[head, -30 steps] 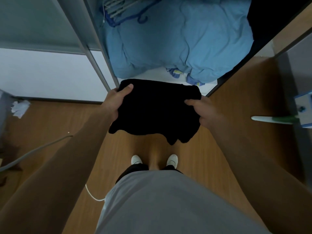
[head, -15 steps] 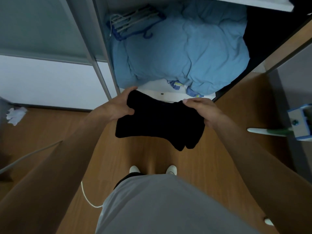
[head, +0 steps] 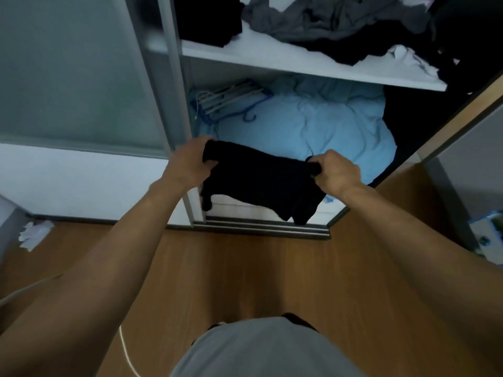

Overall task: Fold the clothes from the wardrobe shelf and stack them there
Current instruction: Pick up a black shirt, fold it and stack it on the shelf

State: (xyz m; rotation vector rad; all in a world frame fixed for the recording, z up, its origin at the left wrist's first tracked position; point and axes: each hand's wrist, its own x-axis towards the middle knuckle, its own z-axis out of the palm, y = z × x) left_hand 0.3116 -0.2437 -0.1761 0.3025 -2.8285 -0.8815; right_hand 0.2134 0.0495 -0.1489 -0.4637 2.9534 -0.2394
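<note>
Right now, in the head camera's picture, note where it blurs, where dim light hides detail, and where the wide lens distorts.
Head view: dim bluish light; the black garment between left hand and right hand is a flat dark patch, folds lost. Head view: the clothes on the upper shelf are smeared. Head view: the lens swells the forearms near the bottom corners.

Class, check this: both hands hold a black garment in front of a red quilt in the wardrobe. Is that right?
No: the head view shows the quilt is light blue, not red. The left hand and right hand do grip the black garment.
</note>
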